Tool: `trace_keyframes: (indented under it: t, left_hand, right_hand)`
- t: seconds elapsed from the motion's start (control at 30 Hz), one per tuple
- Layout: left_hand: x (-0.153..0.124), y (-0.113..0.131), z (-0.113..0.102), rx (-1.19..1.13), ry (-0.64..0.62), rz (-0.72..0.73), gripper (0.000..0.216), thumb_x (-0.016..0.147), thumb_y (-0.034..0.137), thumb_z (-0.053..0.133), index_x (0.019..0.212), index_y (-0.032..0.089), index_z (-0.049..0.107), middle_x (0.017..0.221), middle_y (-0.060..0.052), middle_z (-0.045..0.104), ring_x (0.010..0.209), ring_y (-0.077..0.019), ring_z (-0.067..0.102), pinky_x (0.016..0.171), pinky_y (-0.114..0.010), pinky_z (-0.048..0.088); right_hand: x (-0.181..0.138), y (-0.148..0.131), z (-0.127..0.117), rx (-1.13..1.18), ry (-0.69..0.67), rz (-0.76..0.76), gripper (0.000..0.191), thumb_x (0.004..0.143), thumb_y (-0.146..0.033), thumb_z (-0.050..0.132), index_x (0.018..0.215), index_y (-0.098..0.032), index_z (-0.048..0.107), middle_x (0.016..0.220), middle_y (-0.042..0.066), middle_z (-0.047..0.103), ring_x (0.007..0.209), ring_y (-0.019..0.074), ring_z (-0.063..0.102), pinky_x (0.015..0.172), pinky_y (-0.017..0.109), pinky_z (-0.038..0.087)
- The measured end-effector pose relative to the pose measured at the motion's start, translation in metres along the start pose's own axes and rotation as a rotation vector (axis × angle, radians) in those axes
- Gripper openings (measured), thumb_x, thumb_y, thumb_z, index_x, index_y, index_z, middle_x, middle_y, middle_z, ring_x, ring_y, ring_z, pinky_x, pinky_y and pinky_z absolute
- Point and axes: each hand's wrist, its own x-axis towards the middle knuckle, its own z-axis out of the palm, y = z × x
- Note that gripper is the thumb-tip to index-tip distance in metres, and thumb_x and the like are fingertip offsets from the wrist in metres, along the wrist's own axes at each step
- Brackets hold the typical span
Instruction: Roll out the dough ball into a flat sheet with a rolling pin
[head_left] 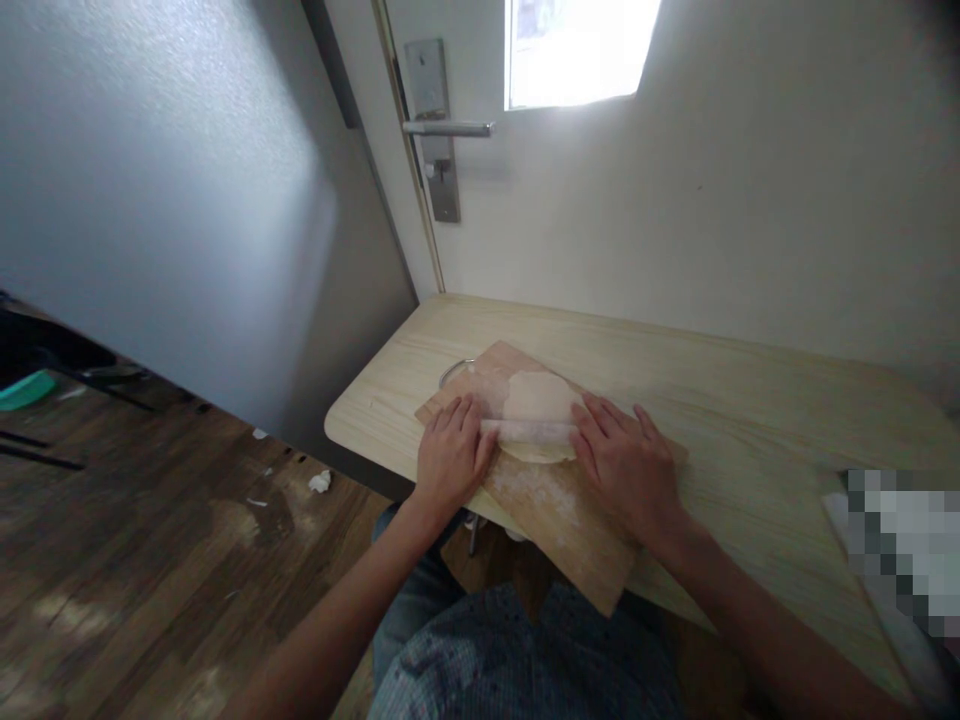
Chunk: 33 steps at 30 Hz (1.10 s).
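A flat round of pale dough [536,400] lies on a floured wooden board [547,510] that sits on a light wooden table [750,390]. Across the dough's near edge lies a rolling pin [529,429]. My left hand [450,450] rests palm-down on the pin's left end, fingers stretched forward. My right hand [626,462] presses flat on its right end, fingers also extended. The pin's ends are hidden under my palms.
A metal ring or handle [454,370] peeks out behind the board's far left corner. A door with a lever handle [448,128] stands behind the table's left end. Dark wooden floor [150,560] lies to the left. A blurred patch covers the table's right end.
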Motion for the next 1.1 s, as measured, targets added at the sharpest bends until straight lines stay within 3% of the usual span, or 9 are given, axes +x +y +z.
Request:
trace_keyframes:
  t: [0.37,0.6,0.97,1.1]
  left_hand:
    - [-0.021,0.006,-0.009,-0.007,-0.046,0.000,0.043,0.083,0.037,0.030,0.115,0.010,0.040,0.123,-0.012,0.042,0.114,-0.0234,0.035,0.093,-0.039,0.030]
    - [-0.040,0.008,-0.012,0.013,-0.064,0.007,0.044,0.083,0.034,0.030,0.121,0.011,0.033,0.128,-0.010,0.035,0.120,-0.0216,0.027,0.096,-0.040,0.026]
    - [-0.060,0.017,-0.018,0.039,-0.082,0.058,0.043,0.083,0.031,0.031,0.122,0.012,0.033,0.127,-0.009,0.038,0.117,-0.0210,0.031,0.096,-0.042,0.025]
    - [-0.063,0.015,-0.016,0.064,-0.063,0.085,0.043,0.083,0.028,0.033,0.122,0.011,0.031,0.126,-0.010,0.039,0.116,-0.0217,0.032,0.095,-0.042,0.026]
  right_hand:
    - [-0.020,-0.005,-0.004,-0.030,0.016,-0.031,0.040,0.081,-0.034,0.033,0.112,-0.012,0.048,0.125,0.011,0.040,0.112,0.0236,0.038,0.094,0.043,0.024]
    - [-0.033,-0.008,-0.007,-0.016,-0.006,-0.062,0.041,0.081,-0.033,0.032,0.112,-0.011,0.048,0.122,0.010,0.044,0.109,0.0238,0.041,0.092,0.042,0.027]
    - [-0.059,-0.009,-0.005,0.040,0.049,-0.130,0.042,0.081,-0.029,0.034,0.117,-0.008,0.041,0.122,0.011,0.043,0.113,0.0220,0.036,0.094,0.044,0.025]
    - [-0.059,-0.007,-0.002,0.058,0.081,-0.140,0.038,0.080,-0.028,0.037,0.113,-0.010,0.045,0.116,0.011,0.050,0.107,0.0217,0.042,0.092,0.042,0.027]
